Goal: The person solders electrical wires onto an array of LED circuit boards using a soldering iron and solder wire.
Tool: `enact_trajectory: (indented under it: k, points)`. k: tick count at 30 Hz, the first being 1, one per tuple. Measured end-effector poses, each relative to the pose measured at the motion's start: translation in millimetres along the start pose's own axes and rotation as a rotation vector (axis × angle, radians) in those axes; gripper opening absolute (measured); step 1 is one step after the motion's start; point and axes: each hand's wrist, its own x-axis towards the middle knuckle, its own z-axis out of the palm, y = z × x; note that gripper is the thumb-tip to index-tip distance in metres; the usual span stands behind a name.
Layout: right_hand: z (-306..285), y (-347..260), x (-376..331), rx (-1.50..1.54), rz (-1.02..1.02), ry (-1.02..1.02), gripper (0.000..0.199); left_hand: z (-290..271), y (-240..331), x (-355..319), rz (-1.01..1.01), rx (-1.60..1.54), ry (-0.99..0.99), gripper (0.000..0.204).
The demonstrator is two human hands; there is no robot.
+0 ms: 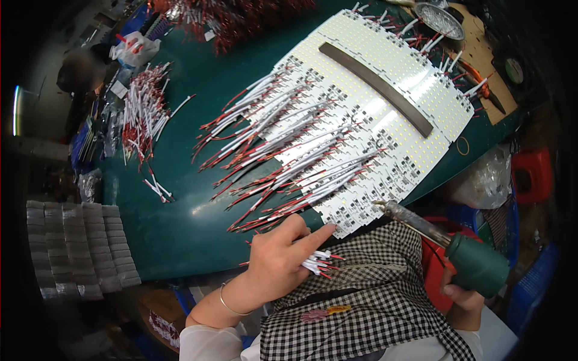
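Note:
My left hand (pixel 283 256) grips a small bundle of short red and white wires (pixel 319 263) at the near edge of the green table (pixel 174 222), its forefinger stretched toward the nearest corner of a white LED strip panel (pixel 385 102). Many red and white wire leads (pixel 283 156) hang off the panel's left edge. My right hand (pixel 466 295) holds a soldering iron with a green handle (pixel 478 265); its metal tip (pixel 385 206) sits at the panel's near edge. A dark flat bar (pixel 376 87) lies across the panel.
A loose pile of red and white wires (pixel 143 114) lies at the table's left. Grey stacked strips (pixel 78 246) sit off the left edge. A round metal dish (pixel 439 19) and a brown board are at the far right. A black and white checked cloth (pixel 373 295) covers my lap.

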Motion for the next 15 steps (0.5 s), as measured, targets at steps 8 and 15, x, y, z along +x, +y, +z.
enact_trajectory:
  k: [8, 15]
  points:
    - [15.7, -2.4, -6.8, -0.019, 0.126, 0.02, 0.041, 22.9, -4.6, -3.8, 0.067, 0.06, 0.046, 0.072]
    - [21.0, 0.4, 7.0, -0.174, -0.015, -0.183, 0.03, 27.1, -3.4, -2.8, 0.05, 0.062, 0.047, 0.071]
